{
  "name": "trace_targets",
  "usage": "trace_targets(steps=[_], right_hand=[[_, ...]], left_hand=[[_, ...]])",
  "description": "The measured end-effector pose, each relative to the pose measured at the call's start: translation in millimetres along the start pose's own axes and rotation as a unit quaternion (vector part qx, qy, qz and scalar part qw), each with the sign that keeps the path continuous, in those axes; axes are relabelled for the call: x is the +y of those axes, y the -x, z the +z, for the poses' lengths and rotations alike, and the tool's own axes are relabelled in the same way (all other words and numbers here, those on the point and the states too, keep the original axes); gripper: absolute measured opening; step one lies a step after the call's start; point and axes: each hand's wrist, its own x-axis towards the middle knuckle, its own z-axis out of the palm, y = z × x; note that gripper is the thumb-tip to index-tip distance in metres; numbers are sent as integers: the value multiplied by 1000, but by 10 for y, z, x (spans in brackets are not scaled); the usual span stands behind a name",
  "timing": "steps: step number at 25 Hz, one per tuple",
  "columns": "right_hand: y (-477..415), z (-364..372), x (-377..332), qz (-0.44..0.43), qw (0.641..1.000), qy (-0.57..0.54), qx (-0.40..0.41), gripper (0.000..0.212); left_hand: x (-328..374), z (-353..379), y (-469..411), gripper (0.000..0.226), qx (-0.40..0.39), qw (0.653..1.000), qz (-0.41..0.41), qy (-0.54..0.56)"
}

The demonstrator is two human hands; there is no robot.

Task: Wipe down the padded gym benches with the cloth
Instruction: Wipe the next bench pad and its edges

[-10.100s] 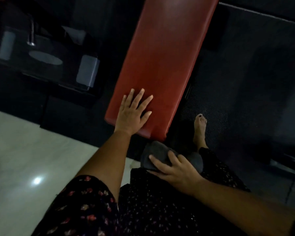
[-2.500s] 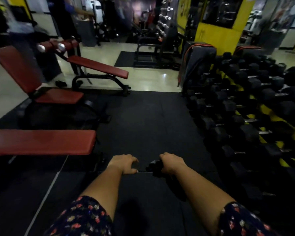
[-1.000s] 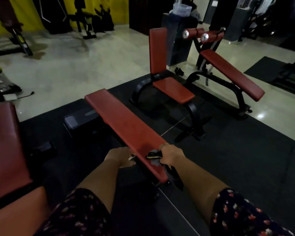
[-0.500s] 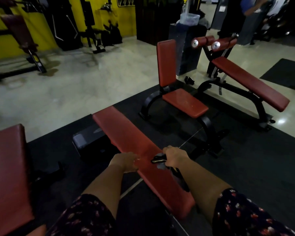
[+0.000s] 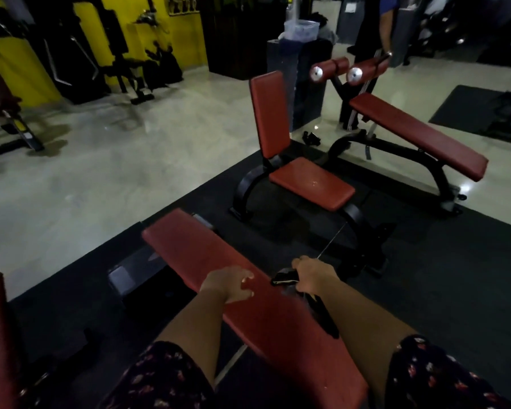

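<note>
right hand [image 5: 314, 276] fingers clench the dark cloth [image 5: 283, 279] over the red bench [image 5: 189, 249], the cloth's tail blurred beneath the wrist. left hand [image 5: 229, 283] fingers loosely curled, empty, beside them.

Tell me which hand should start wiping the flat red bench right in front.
Right. The right hand grips the dark cloth at the flat bench's right edge, so it could likely press down and sweep straight away. The left hand holds nothing, its fingers loosely curled over the pad.
</note>
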Motion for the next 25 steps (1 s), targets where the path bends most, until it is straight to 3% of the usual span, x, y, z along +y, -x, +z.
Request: trace_targets(steps=[9,17,21,25], right_hand=[[-573,16,-188,169,982,-86,-18,44],[-185,705,-63,310,933,-182,-15,42],[224,1355,117,409,878,-248,24,48],[551,2233,-6,575,751,-320,57,36]], left_hand=[[-428,-347,-1283,57,-63,988,142,3],[166,307,-1680,63,-130,938,306,-97],[530,689,-1694,64,-116,914,366,-128],[610,1353,-1613,68,-104,932,317,-144]])
